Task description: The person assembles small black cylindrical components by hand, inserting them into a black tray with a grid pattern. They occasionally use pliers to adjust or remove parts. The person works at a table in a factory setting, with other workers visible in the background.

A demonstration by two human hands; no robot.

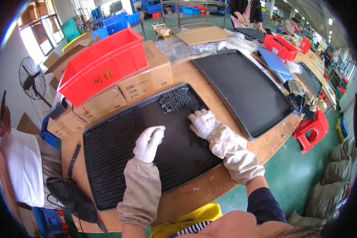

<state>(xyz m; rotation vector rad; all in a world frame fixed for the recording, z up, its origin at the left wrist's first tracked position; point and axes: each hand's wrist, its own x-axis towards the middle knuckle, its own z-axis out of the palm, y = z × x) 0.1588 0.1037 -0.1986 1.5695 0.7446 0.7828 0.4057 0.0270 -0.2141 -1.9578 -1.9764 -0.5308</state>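
A black rectangular tray (174, 139) lies in front of me on the wooden table. Its left part is covered by long rows of narrow black pieces (115, 137). Towards the far edge stands a cluster of short black tubes (175, 99). My left hand (148, 143), white-gloved, hovers above the middle of the tray, thumb and fingers pressed together; anything between them is hidden. My right hand (204, 123), gloved too, is at the tray's right side with curled fingers. Their tips are beside a few dark pieces (197, 107) near the tube cluster; whether they grip one is hidden.
A red bin (103, 65) sits on cardboard boxes (146, 75) beyond the tray. Stacked black trays (245, 91) lie to the right, near a red stool (311, 131). A black bag-like item (71, 198) hangs at the left table edge. One person (23, 166) stands left, others work farther back.
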